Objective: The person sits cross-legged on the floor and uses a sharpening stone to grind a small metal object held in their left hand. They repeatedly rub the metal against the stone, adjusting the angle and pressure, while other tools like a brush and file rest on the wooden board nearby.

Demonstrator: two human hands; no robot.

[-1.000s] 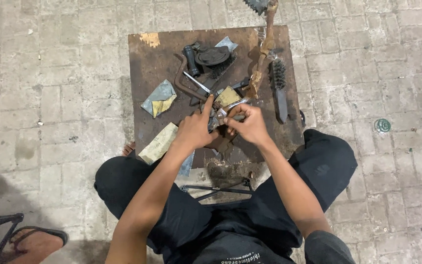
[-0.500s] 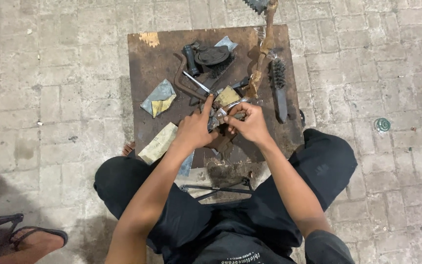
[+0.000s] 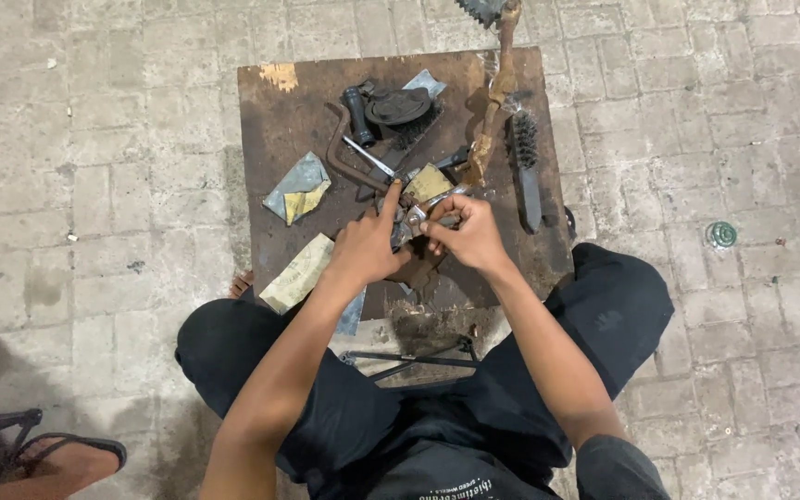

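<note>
My left hand (image 3: 363, 245) pinches a small metal part (image 3: 416, 220) from the left, index finger stretched out over it; my right hand (image 3: 468, 231) has its fingers curled tight on the same part from the right. The part sits between both hands, over the near middle of the bench (image 3: 280, 111). Just beyond lies a yellowish pad (image 3: 429, 182). A wire brush (image 3: 525, 167) lies to the right, folded sandpaper (image 3: 296, 188) to the left, a dark handle (image 3: 358, 111) farther off. A sandalled foot (image 3: 48, 460) shows near left.
</note>
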